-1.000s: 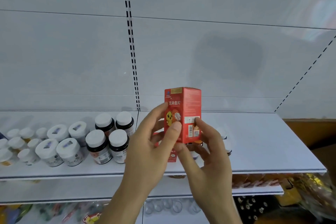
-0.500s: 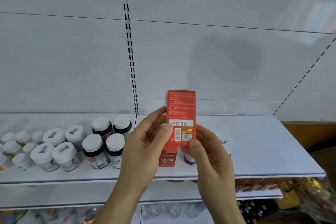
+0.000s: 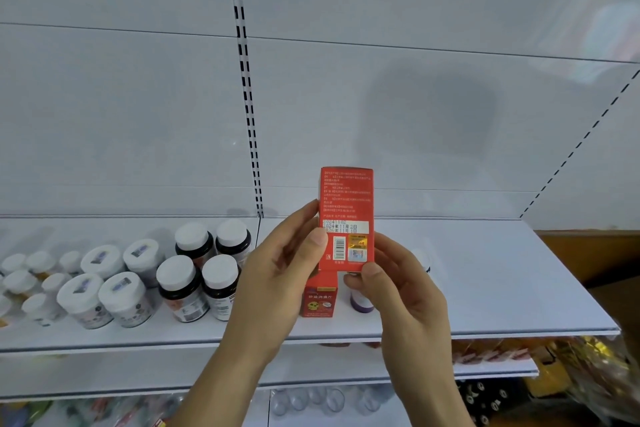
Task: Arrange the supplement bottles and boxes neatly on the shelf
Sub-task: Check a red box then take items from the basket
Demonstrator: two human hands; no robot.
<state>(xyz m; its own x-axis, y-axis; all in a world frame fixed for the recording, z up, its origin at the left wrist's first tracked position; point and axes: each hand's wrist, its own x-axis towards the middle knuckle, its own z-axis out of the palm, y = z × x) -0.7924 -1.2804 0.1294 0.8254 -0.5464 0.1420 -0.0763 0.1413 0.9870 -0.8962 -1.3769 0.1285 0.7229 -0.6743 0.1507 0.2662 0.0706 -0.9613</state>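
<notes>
I hold a tall red supplement box (image 3: 346,208) upright in front of the white shelf (image 3: 502,288), its printed back with barcode and date label facing me. My left hand (image 3: 280,284) grips its left edge with thumb on the face. My right hand (image 3: 405,298) pinches its lower right corner. Behind the hands a second red box (image 3: 320,300) stands on the shelf, with a purple-labelled bottle (image 3: 360,302) beside it, partly hidden. Dark bottles with white caps (image 3: 180,288) and white jars (image 3: 104,298) crowd the shelf's left half.
A slotted upright rail (image 3: 246,97) runs down the white back panel. Lower shelves (image 3: 485,371) carry orange packets and clear items. Gold-wrapped goods (image 3: 602,360) and a brown carton (image 3: 588,253) sit at the right.
The red box has been turned in my hands from its front and side to its printed back, and raised slightly. The second red box behind came into view.
</notes>
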